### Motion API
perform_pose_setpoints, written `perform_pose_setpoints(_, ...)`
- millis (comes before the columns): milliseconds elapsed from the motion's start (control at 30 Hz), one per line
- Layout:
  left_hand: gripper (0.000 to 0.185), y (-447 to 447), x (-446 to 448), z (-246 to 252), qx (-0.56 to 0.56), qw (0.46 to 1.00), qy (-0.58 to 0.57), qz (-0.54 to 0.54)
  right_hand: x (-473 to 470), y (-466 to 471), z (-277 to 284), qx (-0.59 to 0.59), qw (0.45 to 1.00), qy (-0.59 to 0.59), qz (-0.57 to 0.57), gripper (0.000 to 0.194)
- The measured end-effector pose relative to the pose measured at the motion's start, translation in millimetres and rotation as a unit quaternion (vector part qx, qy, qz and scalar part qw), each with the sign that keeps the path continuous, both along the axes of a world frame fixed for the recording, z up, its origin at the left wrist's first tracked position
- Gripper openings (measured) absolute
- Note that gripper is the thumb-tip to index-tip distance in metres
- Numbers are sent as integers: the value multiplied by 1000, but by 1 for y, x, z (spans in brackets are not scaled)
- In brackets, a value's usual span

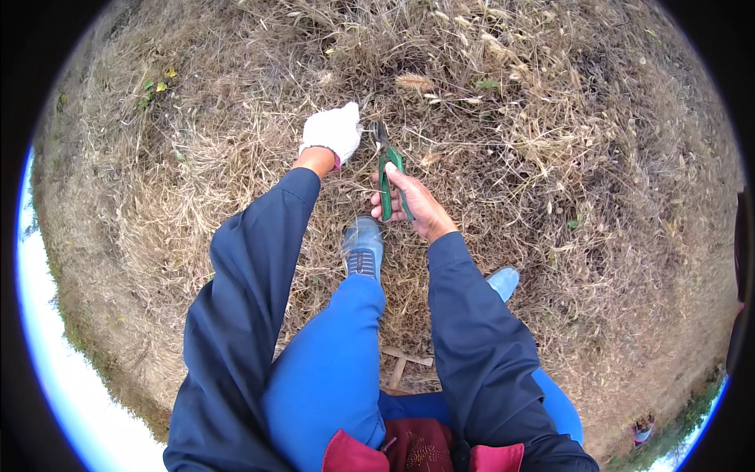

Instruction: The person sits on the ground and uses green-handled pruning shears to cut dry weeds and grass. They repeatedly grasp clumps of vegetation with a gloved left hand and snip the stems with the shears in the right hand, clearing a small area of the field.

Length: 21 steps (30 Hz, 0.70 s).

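My left hand (332, 133), in a white knitted glove, is low over the dry grass with its back towards me. Its fingers curl out of sight, so what it grips is hidden. A thin pale stalk (367, 130) shows between the glove and the blades of the pruning shears (386, 177). Bare, my right hand (417, 200) holds these shears by their green handles, thumb on top and fingers around the far side. The dark metal blades point away from me, just right of the glove. The handles stand somewhat apart.
Dry grass (531, 177) covers the ground, with a fuzzy seed head (414, 82) ahead. My left shoe (363, 245) is just below the shears; my other shoe (504, 283) is farther right. A wooden frame piece (407, 356) lies between my legs. Yellow-green leaves (158, 86) grow at upper left.
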<state>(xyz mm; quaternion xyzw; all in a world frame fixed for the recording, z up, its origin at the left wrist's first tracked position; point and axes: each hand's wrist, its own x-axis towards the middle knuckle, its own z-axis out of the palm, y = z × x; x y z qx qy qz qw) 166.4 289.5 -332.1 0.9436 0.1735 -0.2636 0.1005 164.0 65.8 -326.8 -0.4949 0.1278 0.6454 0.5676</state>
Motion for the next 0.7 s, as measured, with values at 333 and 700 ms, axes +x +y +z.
perform_pose_setpoints(333, 34, 4, -27, 3, -129, 989, -73, 26, 17, 28, 0, -24, 996, -79, -23, 66)
perform_pose_setpoints(700, 29, 20, -57, 8, -109, 991, -57, 52, -3, 1, -1, -40, 998, -54, -8, 66)
